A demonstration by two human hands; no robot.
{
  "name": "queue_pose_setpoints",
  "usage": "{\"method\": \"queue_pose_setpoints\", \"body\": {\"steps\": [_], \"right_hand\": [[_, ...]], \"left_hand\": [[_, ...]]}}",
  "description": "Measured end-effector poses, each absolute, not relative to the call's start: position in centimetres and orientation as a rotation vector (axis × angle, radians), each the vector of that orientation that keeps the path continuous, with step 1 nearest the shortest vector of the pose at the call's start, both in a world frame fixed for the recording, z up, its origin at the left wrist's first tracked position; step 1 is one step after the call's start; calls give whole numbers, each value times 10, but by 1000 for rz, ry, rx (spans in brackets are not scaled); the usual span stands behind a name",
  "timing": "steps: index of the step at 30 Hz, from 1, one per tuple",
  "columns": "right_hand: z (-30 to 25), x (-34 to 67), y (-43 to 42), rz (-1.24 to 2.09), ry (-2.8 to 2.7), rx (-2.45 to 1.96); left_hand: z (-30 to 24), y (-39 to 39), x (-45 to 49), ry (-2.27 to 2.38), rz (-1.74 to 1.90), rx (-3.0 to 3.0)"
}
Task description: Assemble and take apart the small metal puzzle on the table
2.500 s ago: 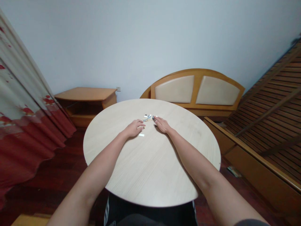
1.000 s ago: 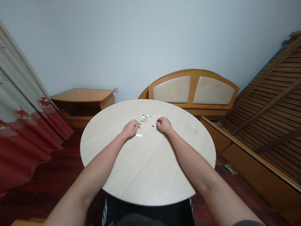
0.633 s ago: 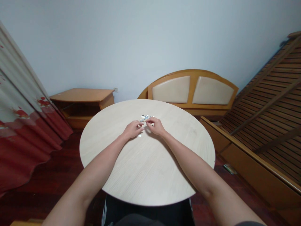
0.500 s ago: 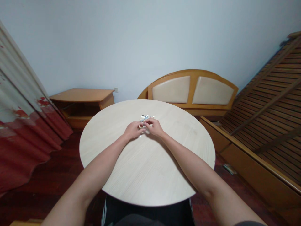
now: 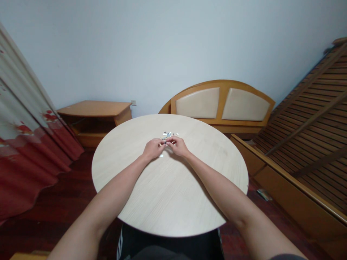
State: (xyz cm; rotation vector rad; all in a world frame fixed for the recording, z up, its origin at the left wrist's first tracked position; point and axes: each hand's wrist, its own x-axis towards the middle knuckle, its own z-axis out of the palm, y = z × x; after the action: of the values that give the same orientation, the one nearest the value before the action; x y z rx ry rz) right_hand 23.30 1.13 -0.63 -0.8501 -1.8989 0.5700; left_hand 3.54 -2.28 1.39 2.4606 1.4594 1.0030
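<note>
My left hand (image 5: pixel 155 148) and my right hand (image 5: pixel 177 146) meet over the far half of a round pale table (image 5: pixel 168 195). Their fingertips come together around a small dark piece (image 5: pixel 165 142), too small to name, and both hands look closed in a pinch. Just beyond the fingers lies a loose cluster of small white, grey and bluish pieces (image 5: pixel 168 134). A small white piece (image 5: pixel 161 155) rests on the tabletop below my left hand. The fingers hide part of what is between them.
A wooden headboard (image 5: pixel 222 119) with cream panels stands behind the table. To the left are a low wooden cabinet (image 5: pixel 94 108) and a red and white curtain (image 5: pixel 32 151). A slatted wooden frame (image 5: pixel 314 122) leans at the right, above a wooden bed rail (image 5: pixel 287 180).
My left fingers have drawn in toward my right fingertips, and the dark piece between them shows more clearly. The white piece below my left hand is more exposed.
</note>
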Motion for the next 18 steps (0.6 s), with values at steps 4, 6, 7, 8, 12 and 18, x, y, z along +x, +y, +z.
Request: {"method": "queue_pose_setpoints", "body": {"steps": [4, 6, 7, 8, 12, 18], "right_hand": [[-5, 233, 9, 566, -1909, -838], [-4, 234, 7, 574, -1922, -826], [-4, 234, 7, 579, -1929, -823], [-3, 234, 6, 583, -1935, -822], [-2, 234, 4, 589, -1949, -828], [-4, 234, 5, 624, -1982, -836]], "left_hand": [[14, -22, 34, 1446, 1034, 2442], [14, -22, 33, 1439, 1041, 2444], [15, -22, 32, 1442, 1040, 2447], [15, -22, 32, 1450, 1036, 2450], [17, -23, 31, 1476, 1028, 2453], [16, -22, 31, 1467, 1046, 2454]]}}
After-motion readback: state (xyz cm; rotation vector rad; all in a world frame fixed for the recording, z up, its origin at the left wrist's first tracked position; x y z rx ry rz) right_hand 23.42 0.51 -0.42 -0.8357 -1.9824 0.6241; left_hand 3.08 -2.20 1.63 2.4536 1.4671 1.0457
